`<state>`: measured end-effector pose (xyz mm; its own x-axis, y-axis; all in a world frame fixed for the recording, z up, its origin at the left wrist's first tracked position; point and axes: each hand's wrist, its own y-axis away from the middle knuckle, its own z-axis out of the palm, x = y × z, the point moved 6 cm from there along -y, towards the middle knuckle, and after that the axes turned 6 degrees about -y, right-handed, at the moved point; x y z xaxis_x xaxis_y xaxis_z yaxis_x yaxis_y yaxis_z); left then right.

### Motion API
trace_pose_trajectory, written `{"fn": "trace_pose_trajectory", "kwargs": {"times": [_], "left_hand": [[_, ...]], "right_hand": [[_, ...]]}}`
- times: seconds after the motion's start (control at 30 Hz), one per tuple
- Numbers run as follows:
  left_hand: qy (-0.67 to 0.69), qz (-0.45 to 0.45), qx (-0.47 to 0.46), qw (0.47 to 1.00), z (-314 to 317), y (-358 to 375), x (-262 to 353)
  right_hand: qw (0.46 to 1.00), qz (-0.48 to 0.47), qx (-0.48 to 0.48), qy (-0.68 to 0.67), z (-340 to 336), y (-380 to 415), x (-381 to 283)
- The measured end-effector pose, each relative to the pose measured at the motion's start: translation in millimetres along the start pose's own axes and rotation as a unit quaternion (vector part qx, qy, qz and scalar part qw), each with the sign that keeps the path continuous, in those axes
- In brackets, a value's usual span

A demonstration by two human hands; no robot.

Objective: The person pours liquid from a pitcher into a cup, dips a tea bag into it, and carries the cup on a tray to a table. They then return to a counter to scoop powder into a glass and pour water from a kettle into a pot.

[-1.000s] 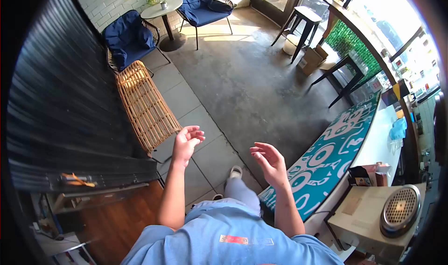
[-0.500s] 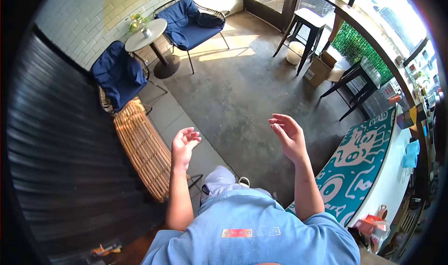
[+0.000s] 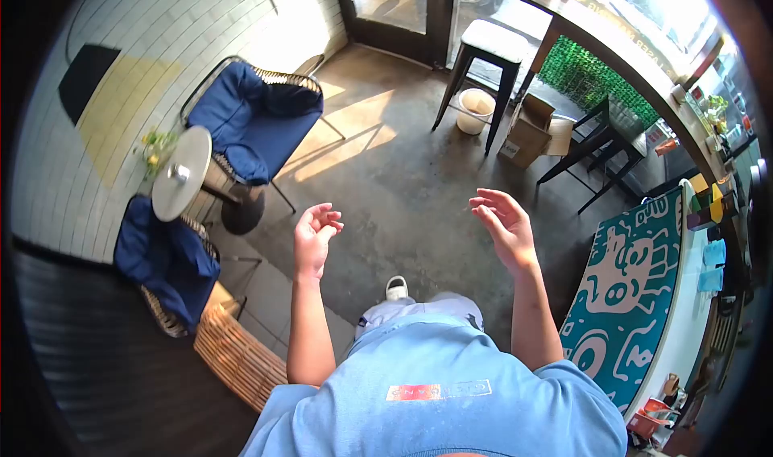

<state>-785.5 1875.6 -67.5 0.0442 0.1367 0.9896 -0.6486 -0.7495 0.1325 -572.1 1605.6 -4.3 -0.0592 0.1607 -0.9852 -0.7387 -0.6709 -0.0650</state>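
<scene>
Both forearms are raised in front of my blue shirt [image 3: 419, 368]. My left hand [image 3: 314, 239] is held up with its fingers loosely curved and apart, and nothing is in it. My right hand [image 3: 506, 227] mirrors it at about the same height, fingers and thumb separated, holding nothing. Neither hand touches anything. Beneath them lies the grey concrete floor [image 3: 386, 191]. One shoe [image 3: 396, 288] shows below, in front of my light trousers.
Left: blue-cushioned chairs [image 3: 258, 123], a round table [image 3: 165, 195] with flowers, a wicker bench [image 3: 241, 356]. Right: a teal patterned counter [image 3: 624, 280]. Ahead: stools [image 3: 487, 46], a white bucket [image 3: 475, 111], a cardboard box [image 3: 527, 131], a glass door [image 3: 394, 6].
I have stepped forward, and the view has turned slightly. The chairs, table and stools appear nearer and the bench has slid back. Both hands keep nearly the same pose.
</scene>
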Motion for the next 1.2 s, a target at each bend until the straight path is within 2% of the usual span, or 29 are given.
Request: {"fn": "trace_pose_trajectory", "kwargs": {"times": [0.17, 0.27, 0.43, 0.53, 0.67, 0.77, 0.93, 1.17, 1.2], "left_hand": [[-0.020, 0.017, -0.095, 0.995, 57.0, -131.8, 46.3], [-0.029, 0.013, -0.130, 0.991, 88.9, -212.0, 44.9], [-0.043, 0.013, -0.153, 0.987, 145.8, -350.9, 45.8], [-0.065, 0.000, -0.158, 0.985, 181.8, -439.7, 54.4], [-0.090, 0.018, -0.198, 0.976, 244.0, -536.5, 104.1], [-0.083, 0.039, -0.242, 0.966, 292.6, -601.0, 133.1], [-0.092, 0.085, -0.338, 0.933, 374.0, -713.8, 151.9], [-0.105, 0.091, -0.450, 0.882, 487.9, -908.5, 148.4], [-0.123, 0.126, -0.446, 0.878, 501.7, -946.4, 151.3]], "right_hand": [[0.997, -0.025, 0.066, -0.023, -23.8, -86.6, -5.9], [0.991, -0.026, 0.126, -0.025, -44.1, -146.6, 1.5], [0.986, -0.041, 0.158, -0.027, -86.1, -278.0, 22.4], [0.980, -0.091, 0.175, -0.017, -111.9, -366.3, 13.7], [0.973, -0.135, 0.187, -0.020, -128.9, -456.8, -23.0], [0.965, -0.168, 0.199, 0.017, -140.2, -507.4, -44.0], [0.933, -0.216, 0.280, 0.069, -163.0, -572.5, -63.7], [0.878, -0.198, 0.430, 0.074, -154.2, -664.8, -29.1], [0.865, -0.195, 0.453, 0.086, -147.5, -680.8, -26.2]]}}
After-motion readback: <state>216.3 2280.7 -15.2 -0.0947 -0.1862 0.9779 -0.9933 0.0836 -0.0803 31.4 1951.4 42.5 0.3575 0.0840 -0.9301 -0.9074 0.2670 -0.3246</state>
